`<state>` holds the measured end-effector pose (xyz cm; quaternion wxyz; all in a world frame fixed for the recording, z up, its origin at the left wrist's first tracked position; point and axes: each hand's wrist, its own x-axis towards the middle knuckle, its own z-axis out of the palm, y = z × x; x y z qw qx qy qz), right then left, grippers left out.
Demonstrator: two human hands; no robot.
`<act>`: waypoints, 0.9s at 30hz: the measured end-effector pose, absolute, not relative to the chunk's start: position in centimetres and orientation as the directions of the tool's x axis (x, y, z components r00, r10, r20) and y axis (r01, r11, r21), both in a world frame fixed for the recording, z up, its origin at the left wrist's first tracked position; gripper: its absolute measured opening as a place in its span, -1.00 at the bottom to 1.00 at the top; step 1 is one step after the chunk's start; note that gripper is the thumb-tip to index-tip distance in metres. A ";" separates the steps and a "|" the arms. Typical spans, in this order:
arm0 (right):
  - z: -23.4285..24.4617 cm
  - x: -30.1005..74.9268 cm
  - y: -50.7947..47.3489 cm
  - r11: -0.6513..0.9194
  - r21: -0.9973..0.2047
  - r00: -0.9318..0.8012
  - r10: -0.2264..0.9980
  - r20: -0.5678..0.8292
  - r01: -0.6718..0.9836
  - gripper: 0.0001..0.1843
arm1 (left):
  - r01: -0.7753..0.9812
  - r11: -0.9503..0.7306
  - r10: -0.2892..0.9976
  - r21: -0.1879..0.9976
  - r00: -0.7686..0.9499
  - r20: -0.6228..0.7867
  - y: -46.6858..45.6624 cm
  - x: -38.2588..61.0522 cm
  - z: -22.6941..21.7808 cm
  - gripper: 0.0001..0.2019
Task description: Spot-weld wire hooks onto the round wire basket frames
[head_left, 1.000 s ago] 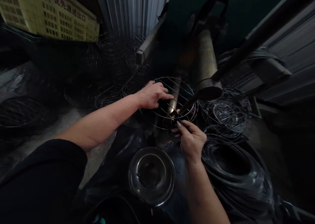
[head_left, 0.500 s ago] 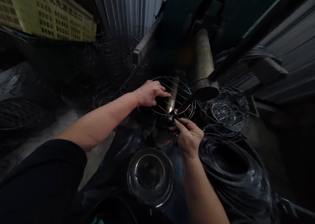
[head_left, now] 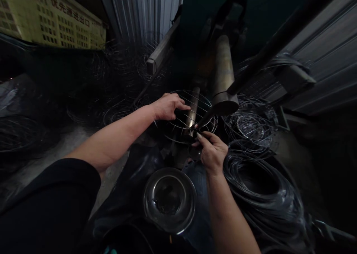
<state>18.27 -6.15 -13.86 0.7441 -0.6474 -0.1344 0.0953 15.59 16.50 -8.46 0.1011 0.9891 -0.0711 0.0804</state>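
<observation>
A round wire rack [head_left: 206, 104] with straight cross wires lies over a metal bar [head_left: 192, 111] of a welding machine, under a pointed electrode [head_left: 205, 118]. My left hand [head_left: 167, 106] grips the rack's left rim, fingers curled over the wires. My right hand [head_left: 211, 150] is closed at the rack's near edge, pinching a thin dark piece whose shape I cannot make out. The electrode tip touches the rack just beyond my right fingertips.
A shiny metal bowl [head_left: 170, 199] sits below my hands. A coil of dark wire rings [head_left: 267, 194] lies at the right, with finished wire racks [head_left: 252, 125] behind it. More wire racks [head_left: 119, 111] are heaped at the left. A thick cylinder [head_left: 223, 71] stands behind the electrode.
Both hands and the rack have stayed in place relative to the electrode. The small glow at the electrode tip has faded. The view has shifted slightly, moving everything a little left.
</observation>
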 end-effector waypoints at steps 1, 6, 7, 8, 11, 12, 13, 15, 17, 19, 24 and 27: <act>-13.9 18.3 -6.1 0.146 -0.989 0.947 0.313 0.074 0.029 -0.82 | -0.150 -0.969 -0.118 0.196 0.979 0.168 16.4 15.6 -8.4 -0.39; -14.0 17.9 -6.1 0.149 -0.988 0.949 0.314 0.019 -0.030 -0.78 | -0.118 -0.972 -0.087 0.202 0.984 0.158 16.1 15.2 -8.2 -0.38; -14.1 17.7 -6.3 0.159 -0.987 0.951 0.307 0.029 -0.022 -0.75 | -0.115 -0.973 -0.082 0.199 0.982 0.168 16.1 15.0 -8.2 -0.37; -14.2 17.5 -6.6 0.177 -0.984 0.957 0.286 0.047 -0.004 -0.71 | -0.113 -0.973 -0.077 0.200 0.980 0.181 16.0 14.8 -8.3 -0.36; -15.1 16.8 -8.2 0.236 -0.971 0.983 0.166 0.082 0.041 -0.61 | -0.113 -0.964 -0.053 0.243 0.969 0.239 16.0 14.1 -9.4 -0.32; -15.5 16.7 -8.8 0.247 -0.968 0.989 0.128 0.069 0.036 -0.60 | -0.118 -0.955 -0.044 0.274 0.964 0.264 15.9 13.8 -10.0 -0.32; -16.0 16.7 -9.4 0.252 -0.967 0.994 0.102 0.049 0.022 -0.60 | -0.134 -0.941 -0.041 0.312 0.957 0.288 15.7 13.4 -10.7 -0.31; -16.8 16.9 -10.5 0.247 -0.969 0.996 0.085 0.002 -0.019 -0.60 | -0.153 -0.906 0.001 0.395 0.932 0.364 15.2 12.6 -12.4 -0.24; -17.4 17.3 -11.2 0.243 -0.969 0.996 0.085 -0.029 -0.049 -0.60 | -0.148 -0.874 0.074 0.463 0.901 0.428 14.3 11.7 -14.2 -0.21; -17.5 17.7 -11.5 0.249 -0.967 0.995 0.096 -0.025 -0.049 -0.59 | -0.131 -0.838 0.142 0.530 0.885 0.443 13.3 10.9 -15.8 -0.22; -17.5 18.0 -12.0 0.276 -0.958 0.989 0.145 -0.035 -0.075 -0.57 | -0.057 -0.725 0.294 0.686 0.875 0.383 10.8 10.1 -18.7 -0.29; -17.9 17.9 -12.5 0.267 -0.959 0.986 0.153 -0.060 -0.100 -0.59 | -0.035 -0.695 0.340 0.719 0.864 0.371 9.9 10.2 -19.8 -0.34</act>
